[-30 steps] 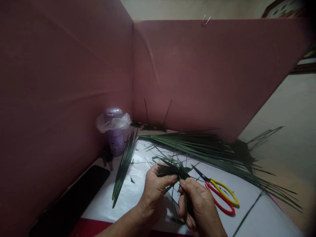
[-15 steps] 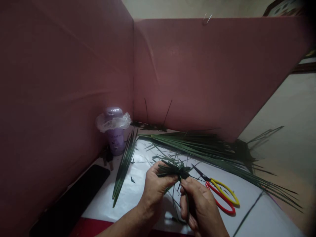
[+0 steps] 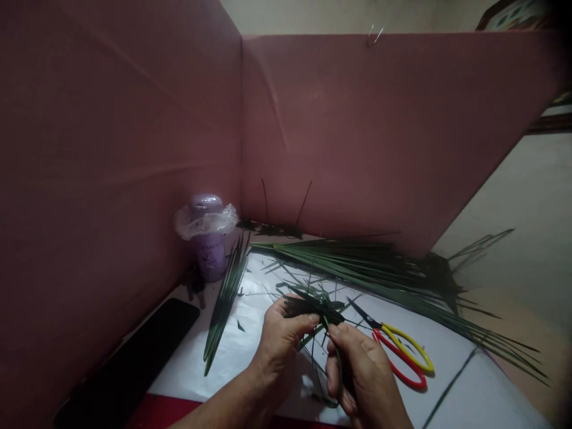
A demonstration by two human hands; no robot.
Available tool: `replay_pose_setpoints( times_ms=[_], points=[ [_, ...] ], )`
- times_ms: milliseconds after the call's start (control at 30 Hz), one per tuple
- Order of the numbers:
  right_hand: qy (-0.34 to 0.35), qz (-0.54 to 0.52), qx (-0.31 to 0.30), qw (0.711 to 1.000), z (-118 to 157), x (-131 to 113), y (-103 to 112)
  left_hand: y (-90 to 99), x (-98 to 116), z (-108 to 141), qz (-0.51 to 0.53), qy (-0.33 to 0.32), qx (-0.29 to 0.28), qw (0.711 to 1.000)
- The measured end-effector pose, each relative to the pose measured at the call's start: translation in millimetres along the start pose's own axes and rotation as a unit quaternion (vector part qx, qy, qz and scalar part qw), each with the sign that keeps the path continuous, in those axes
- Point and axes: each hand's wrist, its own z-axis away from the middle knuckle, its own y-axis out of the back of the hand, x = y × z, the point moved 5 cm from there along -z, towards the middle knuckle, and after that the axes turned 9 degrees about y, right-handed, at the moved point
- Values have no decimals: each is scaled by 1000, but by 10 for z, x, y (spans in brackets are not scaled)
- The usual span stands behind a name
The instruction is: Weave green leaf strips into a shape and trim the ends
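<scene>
Above the white sheet, my left hand (image 3: 279,339) is closed on a bunch of dark green leaf strips (image 3: 308,305), its thumb pressed on their near side. The strips fan out to the left and gather into a knotted-looking middle. My right hand (image 3: 364,369) pinches a narrow green leaf strip (image 3: 338,363) between thumb and fingertips, just right of the bunch. This strip curves down in a loop below the hands. Right of my right hand lie scissors (image 3: 397,351) with one yellow and one red handle, blades pointing up and left.
Long palm leaves (image 3: 357,271) lie along the back and right. A smaller leaf bundle (image 3: 226,307) is at the left, beside a purple tumbler (image 3: 210,250) with clear plastic round it. A black flat object (image 3: 134,357) lies front left. Pink panels (image 3: 357,131) enclose the back and left.
The bunch has turned slightly in my left hand, its strips now sitting differently. My right fingers have shifted very slightly, still pinching the strip. The rest of the table looks the same.
</scene>
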Motion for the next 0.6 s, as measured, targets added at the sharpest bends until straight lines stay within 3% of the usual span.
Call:
replay_pose_setpoints(
  times_ms=[167, 467, 600],
  points=[
    [13, 7, -11, 1000, -6, -2, -3, 26, -52, -28, 26, 48, 10, 998],
    [40, 16, -28, 999, -35, 42, 45, 65, -61, -32, 38, 52, 36, 997],
    [96, 35, -42, 994, -39, 5, 40, 90, -81, -47, 23, 56, 39, 997]
  ],
)
